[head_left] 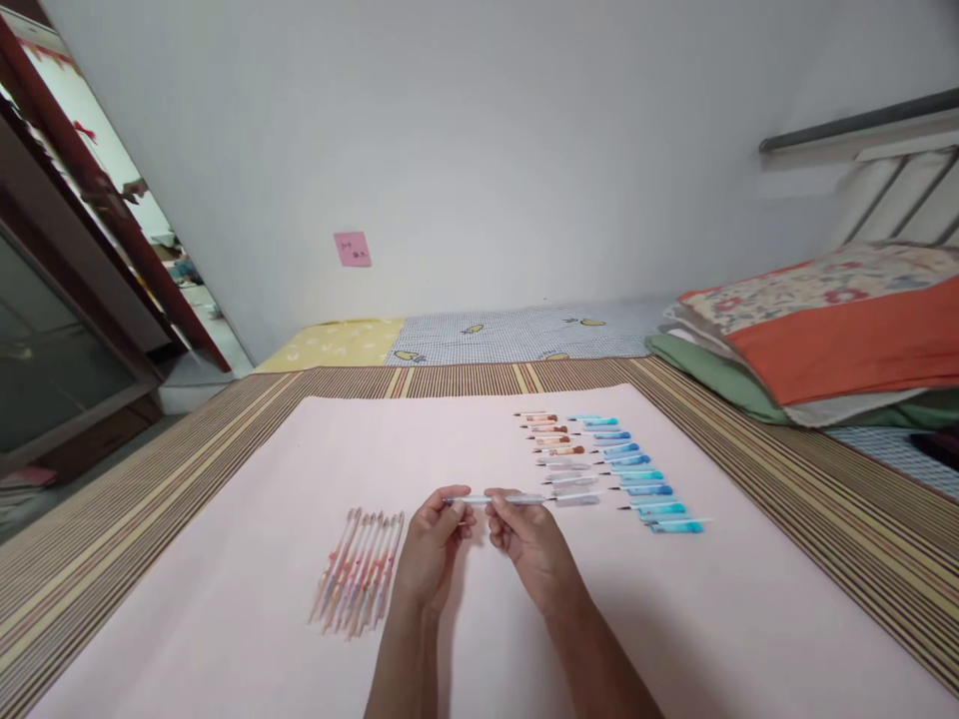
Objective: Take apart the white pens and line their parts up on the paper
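Wall dead ahead, pale and plain, and below it the striped mat, with the pink sheet spread across. Folded cloth sits stacked off to the right. Now, from my distant seat, the hands: left hand and right hand side by side over the sheet, both pinching with thumb and fingertips. Beyond the left, a row of pens, points away from me; past the right, columns of blue pieces, brown pieces and grey pieces. And here it is: one slim pen, strung crosswise between my two grips, dark tip to the left. Its other end juts past the right hand, the nearer one, towards the closest grey piece (touching? I can't tell).
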A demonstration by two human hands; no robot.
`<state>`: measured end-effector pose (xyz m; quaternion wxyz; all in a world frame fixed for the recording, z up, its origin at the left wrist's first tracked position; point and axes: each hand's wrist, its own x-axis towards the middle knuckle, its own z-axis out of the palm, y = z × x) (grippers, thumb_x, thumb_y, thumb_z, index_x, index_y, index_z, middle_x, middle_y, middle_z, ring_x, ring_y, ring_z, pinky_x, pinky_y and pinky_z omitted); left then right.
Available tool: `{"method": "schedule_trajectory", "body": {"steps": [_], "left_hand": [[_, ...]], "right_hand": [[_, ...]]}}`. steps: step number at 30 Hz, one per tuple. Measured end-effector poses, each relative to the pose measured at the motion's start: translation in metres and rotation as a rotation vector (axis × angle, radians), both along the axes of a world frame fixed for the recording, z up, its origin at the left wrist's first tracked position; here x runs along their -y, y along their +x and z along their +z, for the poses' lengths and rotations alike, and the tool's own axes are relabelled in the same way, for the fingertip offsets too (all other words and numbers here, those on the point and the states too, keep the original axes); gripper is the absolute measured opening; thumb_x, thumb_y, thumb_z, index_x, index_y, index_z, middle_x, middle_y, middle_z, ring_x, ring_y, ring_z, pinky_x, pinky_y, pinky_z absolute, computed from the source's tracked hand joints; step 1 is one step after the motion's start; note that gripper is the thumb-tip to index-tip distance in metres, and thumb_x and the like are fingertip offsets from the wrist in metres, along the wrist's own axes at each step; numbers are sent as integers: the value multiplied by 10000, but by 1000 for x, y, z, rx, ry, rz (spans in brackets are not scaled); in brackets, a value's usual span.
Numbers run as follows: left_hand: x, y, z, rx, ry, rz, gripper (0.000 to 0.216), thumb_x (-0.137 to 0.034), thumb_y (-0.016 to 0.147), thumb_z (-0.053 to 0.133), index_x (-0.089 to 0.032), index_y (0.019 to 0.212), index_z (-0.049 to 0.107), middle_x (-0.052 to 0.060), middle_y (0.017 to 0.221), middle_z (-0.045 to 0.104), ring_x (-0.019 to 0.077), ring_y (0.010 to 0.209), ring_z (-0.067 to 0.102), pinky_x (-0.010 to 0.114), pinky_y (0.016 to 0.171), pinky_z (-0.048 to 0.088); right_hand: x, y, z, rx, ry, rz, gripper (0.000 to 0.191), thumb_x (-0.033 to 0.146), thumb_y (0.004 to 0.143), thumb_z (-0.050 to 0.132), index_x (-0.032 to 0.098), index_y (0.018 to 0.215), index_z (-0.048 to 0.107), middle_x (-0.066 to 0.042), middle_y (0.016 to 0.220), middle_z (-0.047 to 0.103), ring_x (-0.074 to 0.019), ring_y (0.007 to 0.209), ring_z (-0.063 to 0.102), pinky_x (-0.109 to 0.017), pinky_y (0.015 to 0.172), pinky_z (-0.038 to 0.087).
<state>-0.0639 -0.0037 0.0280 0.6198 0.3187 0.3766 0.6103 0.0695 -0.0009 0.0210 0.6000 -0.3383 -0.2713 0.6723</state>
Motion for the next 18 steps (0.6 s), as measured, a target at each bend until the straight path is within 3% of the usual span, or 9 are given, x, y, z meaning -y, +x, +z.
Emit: {"method": "schedule_trajectory", "body": {"steps": [11, 18], "left_hand": [[3, 3, 3, -273, 133, -21, 263, -318, 754, 796, -157, 960, 764, 64, 774, 714, 172, 748, 626, 277, 727, 488], [8, 19, 8, -310, 128, 94, 243, -341, 747, 791, -157, 891, 726, 30, 651, 691, 153, 588, 613, 266, 590, 488]], "right_hand": [[0, 1, 1, 11, 28, -85, 406, 482, 588, 912, 159, 728, 710, 10, 640, 609, -93, 547, 479, -256, 539, 383], [0, 3, 0, 125, 98, -168, 394, 499, 664, 862, 174, 658, 639, 45, 539, 525, -89, 481, 423, -263, 497, 320]]}}
